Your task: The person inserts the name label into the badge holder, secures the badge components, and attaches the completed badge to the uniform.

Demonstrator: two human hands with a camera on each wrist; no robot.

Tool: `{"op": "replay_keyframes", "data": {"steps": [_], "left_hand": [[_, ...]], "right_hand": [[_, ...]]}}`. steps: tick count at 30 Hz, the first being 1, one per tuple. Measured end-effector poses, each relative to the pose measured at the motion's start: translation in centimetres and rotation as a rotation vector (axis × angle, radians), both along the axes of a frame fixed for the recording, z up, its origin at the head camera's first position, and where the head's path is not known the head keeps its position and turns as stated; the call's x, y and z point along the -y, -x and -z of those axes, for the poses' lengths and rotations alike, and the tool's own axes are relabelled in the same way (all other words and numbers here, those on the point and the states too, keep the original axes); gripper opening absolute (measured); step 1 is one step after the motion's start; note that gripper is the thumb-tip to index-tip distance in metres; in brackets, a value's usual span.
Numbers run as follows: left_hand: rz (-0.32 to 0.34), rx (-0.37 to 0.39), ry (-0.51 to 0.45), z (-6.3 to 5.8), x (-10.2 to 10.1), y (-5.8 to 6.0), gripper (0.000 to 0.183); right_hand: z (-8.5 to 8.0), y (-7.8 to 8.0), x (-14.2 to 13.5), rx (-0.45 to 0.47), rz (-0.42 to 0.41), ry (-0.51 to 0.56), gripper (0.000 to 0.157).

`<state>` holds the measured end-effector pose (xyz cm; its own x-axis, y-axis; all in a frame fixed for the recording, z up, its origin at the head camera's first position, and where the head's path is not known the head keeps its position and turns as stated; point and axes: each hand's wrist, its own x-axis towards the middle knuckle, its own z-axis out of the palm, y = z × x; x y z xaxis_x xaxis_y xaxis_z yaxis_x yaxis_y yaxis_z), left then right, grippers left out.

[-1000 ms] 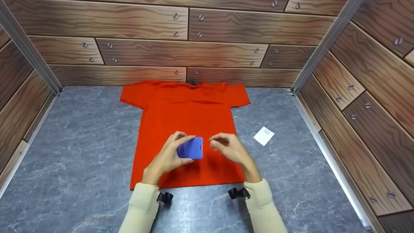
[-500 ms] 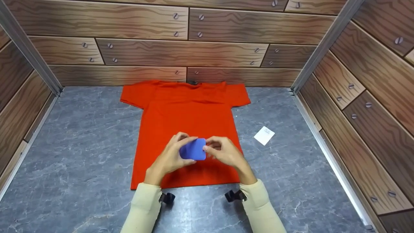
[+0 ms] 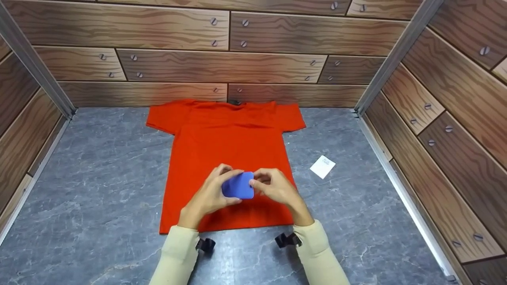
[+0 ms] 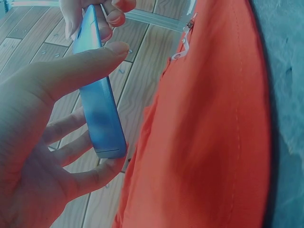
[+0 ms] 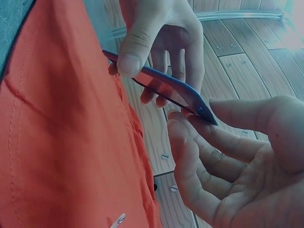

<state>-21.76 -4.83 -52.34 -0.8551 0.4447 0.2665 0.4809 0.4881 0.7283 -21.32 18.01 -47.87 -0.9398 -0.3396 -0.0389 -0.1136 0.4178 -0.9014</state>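
A small flat blue case (image 3: pixel 239 186) with rounded corners is held up over the lower part of a red T-shirt (image 3: pixel 227 146). My left hand (image 3: pixel 210 194) grips it from the left, thumb and fingers on opposite edges. In the left wrist view the case (image 4: pixel 102 116) shows a narrow side with a thin seam line near its bottom. My right hand (image 3: pixel 277 188) pinches its right edge between thumb and fingers. In the right wrist view the case (image 5: pixel 178 85) appears nearly edge-on, with a small hole near the corner beside my right fingers (image 5: pixel 228 142).
The shirt lies spread on a grey marbled surface (image 3: pixel 107 178), its collar toward the back wall (image 3: pixel 222 65) of printed wood planks. A white square card (image 3: pixel 323 166) lies right of the shirt. Metal rails (image 3: pixel 400 206) edge the side walls.
My right hand has moved left from a spot apart from the case onto its right edge, covering the small red slot. My left hand has shifted the case slightly right and nearer me.
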Motion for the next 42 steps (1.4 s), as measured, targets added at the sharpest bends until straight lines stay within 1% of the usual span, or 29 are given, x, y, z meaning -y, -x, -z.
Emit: {"op": "replay_keyframes", "data": {"steps": [7,15,19,25,39,42], "left_hand": [[0.004,-0.005,-0.002,-0.01,-0.04,-0.01,0.069],[0.002,0.007,-0.012,0.01,-0.07,0.03,0.07],[0.001,0.011,-0.014,0.01,-0.05,0.03,0.07],[-0.001,0.008,-0.008,0.02,0.04,0.0,0.07],[0.001,-0.01,-0.004,-0.22,0.18,0.15,0.069],[-0.007,-0.008,-0.006,-0.13,0.28,0.05,0.069]], "right_hand": [[-0.09,-0.12,0.02,-0.003,0.006,-0.001,0.022],[-0.03,-0.07,0.0,0.004,0.006,0.009,0.022],[-0.14,-0.07,0.05,-0.001,0.003,-0.006,0.022],[-0.13,-0.05,0.12,0.006,0.007,-0.022,0.022],[-0.21,0.15,0.08,0.0,0.013,-0.019,0.022],[-0.14,0.18,0.18,0.007,0.002,-0.013,0.022]]}}
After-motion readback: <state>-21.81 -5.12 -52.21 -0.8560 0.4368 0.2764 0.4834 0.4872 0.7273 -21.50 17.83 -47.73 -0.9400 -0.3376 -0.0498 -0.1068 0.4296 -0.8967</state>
